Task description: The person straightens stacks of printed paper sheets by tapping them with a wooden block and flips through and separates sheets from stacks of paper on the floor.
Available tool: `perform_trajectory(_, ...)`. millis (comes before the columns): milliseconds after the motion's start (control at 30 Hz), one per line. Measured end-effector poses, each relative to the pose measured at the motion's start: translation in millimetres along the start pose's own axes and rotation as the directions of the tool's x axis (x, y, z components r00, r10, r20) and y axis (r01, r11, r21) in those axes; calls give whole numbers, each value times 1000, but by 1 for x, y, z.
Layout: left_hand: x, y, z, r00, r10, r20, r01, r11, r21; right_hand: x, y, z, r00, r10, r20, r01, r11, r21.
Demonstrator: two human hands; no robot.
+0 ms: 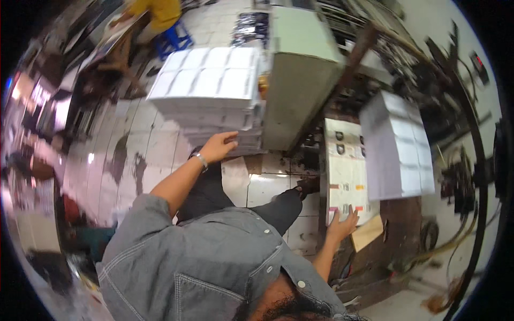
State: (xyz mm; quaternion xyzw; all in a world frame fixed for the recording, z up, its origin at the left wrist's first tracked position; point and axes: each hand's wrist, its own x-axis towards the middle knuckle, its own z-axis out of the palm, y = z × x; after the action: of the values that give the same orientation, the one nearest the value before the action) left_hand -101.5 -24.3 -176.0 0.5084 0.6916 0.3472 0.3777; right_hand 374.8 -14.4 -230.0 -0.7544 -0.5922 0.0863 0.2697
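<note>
Fingers of the left hand [219,145] are lying open on the paper stack [209,91]; right hand [342,224] is pressing flat, holding nothing, on printed sheets [345,176]; squaring edges evenly seems wise.

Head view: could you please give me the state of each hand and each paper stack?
Left hand: open, resting on the tall stack.
Tall stack of printed sheets: piled high, upright.
Right hand: fingers spread on a flat printed sheet.
Right-side stack: lying flat.

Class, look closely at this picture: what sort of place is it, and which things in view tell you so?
Probably a print shop. A tall stack of printed sheets stands on the tiled floor, more printed sheets lie by heavy machinery, and the person's hands rest on both.
</note>
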Motion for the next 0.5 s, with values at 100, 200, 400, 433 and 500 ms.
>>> perform_trajectory(100, -45, -25, -48, 986, -73, -147, 90, 989, 114, -22, -70, 23, 967, -245, 66, 243, 969, 41)
perform_trajectory(200, -84, -65, -93, 967, -122, -223, 149, 983, 107, -50, -155, 49, 829, -550, 105, 486, 800, 353)
perform_trajectory(400, -135, -214, -145, 929, -5, -370, 73, 983, 171, -120, -387, 113, 460, -870, 175, 749, 487, 450)
perform_trajectory(433, -144, -215, -158, 927, 25, -374, 29, 990, 138, -134, -426, 123, 437, -881, 182, 764, 470, 441)
perform_trajectory(500, -163, -232, -174, 925, 64, -373, 14, 979, 203, -166, -505, 147, 211, -970, 125, 859, 245, 449)
